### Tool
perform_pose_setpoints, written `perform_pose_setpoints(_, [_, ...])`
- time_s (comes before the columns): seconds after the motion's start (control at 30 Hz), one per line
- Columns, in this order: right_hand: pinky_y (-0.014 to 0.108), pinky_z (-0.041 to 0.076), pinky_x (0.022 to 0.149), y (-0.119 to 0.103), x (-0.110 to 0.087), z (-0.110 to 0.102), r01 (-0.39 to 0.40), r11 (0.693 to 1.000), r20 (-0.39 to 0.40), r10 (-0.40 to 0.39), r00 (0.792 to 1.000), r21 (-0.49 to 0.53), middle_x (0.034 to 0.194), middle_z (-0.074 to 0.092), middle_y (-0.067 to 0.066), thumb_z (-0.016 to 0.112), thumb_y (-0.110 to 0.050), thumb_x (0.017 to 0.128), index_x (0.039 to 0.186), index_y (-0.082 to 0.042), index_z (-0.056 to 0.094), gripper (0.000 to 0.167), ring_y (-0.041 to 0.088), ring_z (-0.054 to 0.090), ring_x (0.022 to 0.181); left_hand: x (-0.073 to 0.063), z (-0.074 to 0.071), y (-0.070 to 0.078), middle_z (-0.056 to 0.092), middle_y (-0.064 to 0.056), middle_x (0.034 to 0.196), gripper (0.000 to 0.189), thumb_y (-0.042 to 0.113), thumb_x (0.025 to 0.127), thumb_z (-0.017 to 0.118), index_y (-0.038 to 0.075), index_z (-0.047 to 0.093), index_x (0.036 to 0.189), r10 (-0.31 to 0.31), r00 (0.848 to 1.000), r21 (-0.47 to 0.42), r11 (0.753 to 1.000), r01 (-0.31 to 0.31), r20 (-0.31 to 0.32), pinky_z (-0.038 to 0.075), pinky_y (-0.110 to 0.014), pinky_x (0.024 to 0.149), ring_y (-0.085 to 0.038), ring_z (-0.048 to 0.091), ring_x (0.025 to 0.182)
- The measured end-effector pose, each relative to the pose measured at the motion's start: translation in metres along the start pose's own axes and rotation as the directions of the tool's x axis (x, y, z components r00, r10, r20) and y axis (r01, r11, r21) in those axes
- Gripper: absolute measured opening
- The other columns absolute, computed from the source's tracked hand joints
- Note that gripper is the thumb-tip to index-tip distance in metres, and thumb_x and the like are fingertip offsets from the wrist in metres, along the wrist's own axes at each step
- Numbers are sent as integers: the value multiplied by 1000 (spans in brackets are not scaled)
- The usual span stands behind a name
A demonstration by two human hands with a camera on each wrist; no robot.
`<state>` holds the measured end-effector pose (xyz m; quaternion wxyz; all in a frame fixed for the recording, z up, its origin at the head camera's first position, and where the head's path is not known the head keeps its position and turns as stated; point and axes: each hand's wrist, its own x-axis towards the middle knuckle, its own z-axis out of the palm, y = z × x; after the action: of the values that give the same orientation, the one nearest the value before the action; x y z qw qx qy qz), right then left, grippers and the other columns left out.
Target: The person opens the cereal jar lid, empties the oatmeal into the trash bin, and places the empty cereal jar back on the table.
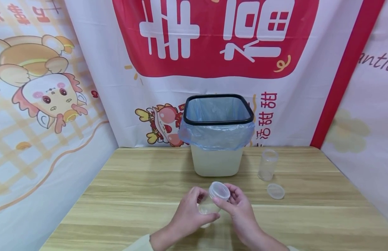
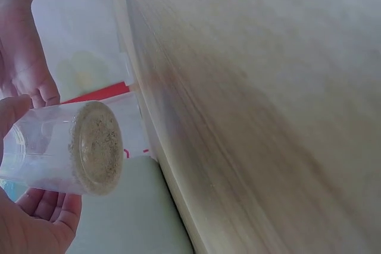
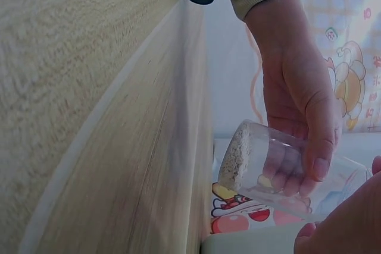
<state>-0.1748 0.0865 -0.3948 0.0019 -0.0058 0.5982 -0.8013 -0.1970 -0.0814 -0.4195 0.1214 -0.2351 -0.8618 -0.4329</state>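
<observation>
My left hand [image 1: 188, 213] grips a clear plastic jar [image 3: 262, 141] around its side, thumb on one side and fingers on the other. A layer of pale, speckled grains [image 2: 97, 147] covers the jar's bottom. The jar is tilted above the table, its mouth up and towards the right. At the mouth sits a round translucent lid [image 1: 219, 190]. My right hand [image 1: 242, 212] pinches this lid at its edge, with the thumb in front and the fingers behind.
A cream bin [image 1: 217, 162] with a black rim and blue liner stands behind the hands. To its right are another clear jar [image 1: 268, 165], upright, and a loose lid [image 1: 276, 191] flat on the wooden table [image 1: 128, 195]. Printed cloth [image 1: 96, 87] hangs around the table.
</observation>
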Motion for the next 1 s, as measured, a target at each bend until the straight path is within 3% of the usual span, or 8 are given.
perform_pose_setpoints(0.53, [27, 50, 92, -7, 1, -5, 81, 997, -9, -81, 997, -17, 128, 59, 20, 73, 3, 81, 136, 4, 49, 61, 18, 61, 111, -2, -1, -1, 61, -1, 100, 49, 32, 69, 88, 12, 62, 106, 8, 1000, -45, 999, -7, 10, 53, -27, 79, -13, 58, 90])
perform_pose_setpoints(1.0, [25, 51, 88, -22, 9, -21, 115, 985, -35, -120, 992, -128, 125, 60, 19, 73, 4, 80, 135, 2, 51, 59, 14, 63, 103, -1, -2, -5, 61, 5, 103, 53, 30, 69, 88, 9, 63, 110, -54, 997, -94, 994, 58, 48, 54, -26, 83, -14, 61, 95])
